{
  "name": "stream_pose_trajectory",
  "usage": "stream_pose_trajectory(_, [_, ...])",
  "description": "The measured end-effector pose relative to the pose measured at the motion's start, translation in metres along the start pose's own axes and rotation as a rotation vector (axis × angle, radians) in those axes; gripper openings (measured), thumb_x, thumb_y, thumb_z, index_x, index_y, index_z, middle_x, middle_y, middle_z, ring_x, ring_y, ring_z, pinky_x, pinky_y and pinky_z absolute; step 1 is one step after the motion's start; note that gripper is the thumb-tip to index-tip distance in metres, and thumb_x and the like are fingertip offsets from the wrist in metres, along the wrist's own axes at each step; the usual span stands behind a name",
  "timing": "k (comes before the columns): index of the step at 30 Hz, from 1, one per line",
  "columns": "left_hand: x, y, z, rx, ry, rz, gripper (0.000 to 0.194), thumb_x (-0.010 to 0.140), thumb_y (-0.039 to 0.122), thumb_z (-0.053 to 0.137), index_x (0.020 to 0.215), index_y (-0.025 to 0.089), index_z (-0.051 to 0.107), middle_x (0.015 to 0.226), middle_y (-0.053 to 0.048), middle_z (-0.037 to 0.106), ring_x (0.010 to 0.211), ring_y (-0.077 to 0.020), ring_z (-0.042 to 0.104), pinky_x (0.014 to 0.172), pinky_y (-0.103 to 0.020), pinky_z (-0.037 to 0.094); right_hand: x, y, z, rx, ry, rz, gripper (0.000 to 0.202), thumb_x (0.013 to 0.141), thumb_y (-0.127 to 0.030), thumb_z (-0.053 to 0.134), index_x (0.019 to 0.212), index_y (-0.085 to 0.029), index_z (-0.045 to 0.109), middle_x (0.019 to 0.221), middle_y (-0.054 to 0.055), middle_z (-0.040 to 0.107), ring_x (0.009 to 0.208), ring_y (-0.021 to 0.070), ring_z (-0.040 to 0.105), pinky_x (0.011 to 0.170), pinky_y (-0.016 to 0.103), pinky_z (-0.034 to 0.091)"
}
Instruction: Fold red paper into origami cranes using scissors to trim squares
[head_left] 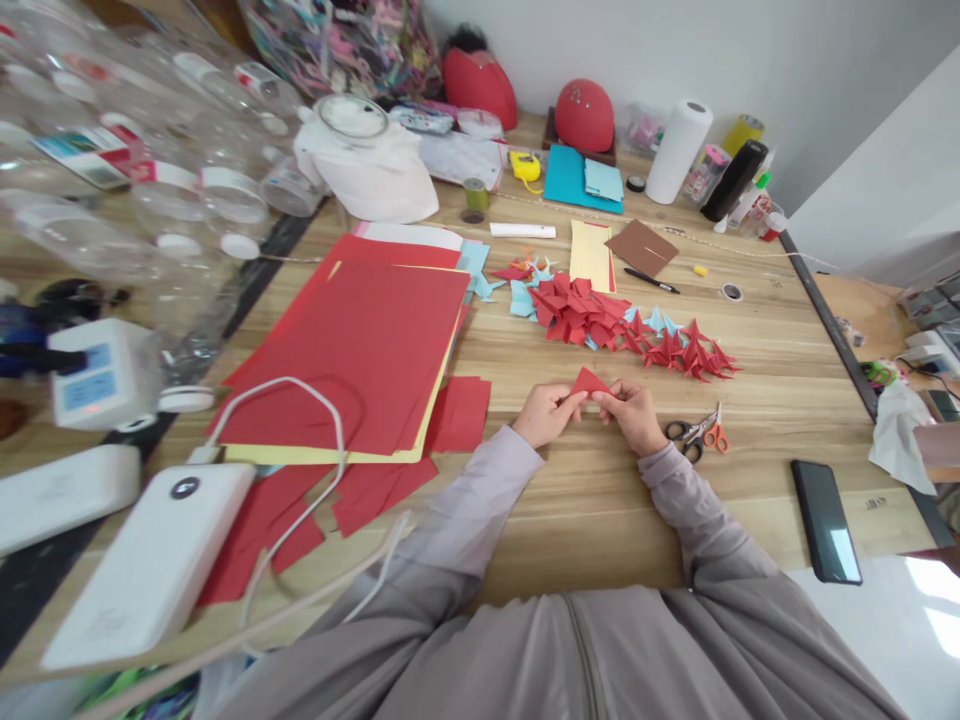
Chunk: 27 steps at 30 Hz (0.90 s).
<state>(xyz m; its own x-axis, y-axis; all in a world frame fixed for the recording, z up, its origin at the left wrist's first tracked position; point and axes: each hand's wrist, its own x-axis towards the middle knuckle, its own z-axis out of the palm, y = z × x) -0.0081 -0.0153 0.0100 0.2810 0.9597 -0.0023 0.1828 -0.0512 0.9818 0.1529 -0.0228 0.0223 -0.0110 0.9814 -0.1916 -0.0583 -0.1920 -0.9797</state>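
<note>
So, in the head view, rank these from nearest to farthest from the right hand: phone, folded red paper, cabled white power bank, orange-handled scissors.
1. Folded red paper: held by the right hand.
2. Orange-handled scissors: just to its right.
3. Phone: farther right, near the table edge.
4. Cabled white power bank: far left.

I see the left hand (541, 413) and right hand (634, 414) pinch a folded red paper (589, 381) between them, right of mid-frame. Above it I make out a pile of red and blue folded pieces (576, 312); red sheets (360, 350) lie at centre left, scissors (697, 438) just right of the hands, a phone (825, 520) at lower right.
</note>
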Motion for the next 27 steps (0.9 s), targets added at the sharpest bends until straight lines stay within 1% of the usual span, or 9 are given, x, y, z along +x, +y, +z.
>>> stream_pose_trajectory(4, [0.0004,0.0021,-0.0017,-0.075,0.029,-0.039,0.036,0.079,0.045,0.052,0.062,0.015,0.061,0.047,0.000,0.055,0.039,-0.0073,0.041,0.043,-0.022,0.033,0.0004,0.0000,-0.0034,0.037,-0.046,-0.012,0.035,0.061,-0.045,0.076,0.058,-0.017,0.055,0.048,-0.001,0.062,0.037,0.0083,0.051,0.040,0.021,0.041])
stream_pose_trajectory(8, [0.0004,0.0036,-0.0024,-0.114,0.031,-0.074,0.039,0.077,0.047,0.054,0.056,0.014,0.058,0.046,0.000,0.053,0.037,-0.0063,0.038,0.041,-0.021,0.030,0.0013,0.0030,-0.0055,0.063,0.018,-0.022,0.037,0.057,-0.039,0.080,0.053,-0.018,0.050,0.040,-0.004,0.056,0.032,0.0065,0.043,0.035,0.019,0.033])
stream_pose_trajectory(10, [0.0005,0.0047,-0.0026,-0.140,0.031,-0.087,0.038,0.077,0.047,0.055,0.058,0.013,0.058,0.045,0.000,0.053,0.037,-0.0060,0.038,0.040,-0.021,0.029,0.0021,0.0044,-0.0064,0.082,0.018,-0.023,0.039,0.059,-0.041,0.078,0.051,-0.018,0.049,0.039,-0.005,0.054,0.031,0.0062,0.041,0.034,0.019,0.031])
stream_pose_trajectory(12, [0.0005,0.0060,-0.0026,-0.170,0.037,-0.104,0.037,0.076,0.046,0.055,0.061,0.013,0.059,0.046,0.000,0.054,0.037,-0.0058,0.038,0.040,-0.020,0.029,0.0027,0.0048,-0.0072,0.118,0.005,-0.024,0.039,0.066,-0.048,0.072,0.052,-0.018,0.050,0.042,-0.003,0.056,0.033,0.0072,0.043,0.036,0.021,0.035])
stream_pose_trajectory(15, [0.0001,0.0073,-0.0013,-0.175,0.038,-0.121,0.035,0.077,0.046,0.055,0.064,0.013,0.060,0.047,0.000,0.054,0.036,-0.0059,0.037,0.038,-0.020,0.028,0.0023,0.0035,-0.0074,0.151,-0.037,-0.026,0.040,0.072,-0.055,0.063,0.062,-0.017,0.058,0.050,0.000,0.061,0.041,0.0102,0.053,0.044,0.023,0.043])
stream_pose_trajectory(17, [-0.0008,0.0076,0.0006,-0.127,0.010,-0.092,0.037,0.078,0.045,0.054,0.060,0.014,0.058,0.045,0.001,0.052,0.037,-0.0061,0.037,0.039,-0.020,0.028,0.0011,0.0020,-0.0068,0.091,-0.127,-0.035,0.036,0.071,-0.052,0.066,0.069,-0.016,0.062,0.057,0.001,0.064,0.047,0.0112,0.057,0.049,0.024,0.046])
stream_pose_trajectory(21, [-0.0028,0.0082,0.0040,0.011,-0.042,0.016,0.043,0.082,0.043,0.049,0.049,0.016,0.053,0.046,0.000,0.052,0.043,-0.0078,0.042,0.046,-0.021,0.034,-0.0013,-0.0012,-0.0059,-0.044,-0.278,-0.037,0.028,0.067,-0.042,0.073,0.069,-0.015,0.065,0.063,0.001,0.066,0.051,0.0104,0.057,0.051,0.024,0.047])
stream_pose_trajectory(24, [-0.0030,0.0085,0.0041,0.084,-0.043,0.053,0.043,0.083,0.041,0.049,0.048,0.016,0.053,0.046,0.000,0.053,0.046,-0.0087,0.045,0.051,-0.022,0.036,-0.0019,-0.0028,-0.0058,-0.048,-0.295,-0.006,0.030,0.066,-0.044,0.073,0.069,-0.015,0.064,0.059,0.000,0.064,0.049,0.0101,0.055,0.050,0.024,0.046])
stream_pose_trajectory(27, [-0.0024,0.0081,0.0033,0.119,-0.044,0.068,0.042,0.083,0.039,0.049,0.047,0.016,0.053,0.045,0.001,0.052,0.046,-0.0085,0.043,0.049,-0.021,0.035,-0.0023,-0.0032,-0.0051,-0.047,-0.269,-0.003,0.031,0.064,-0.044,0.074,0.068,-0.016,0.061,0.056,-0.001,0.062,0.047,0.0095,0.053,0.048,0.023,0.044])
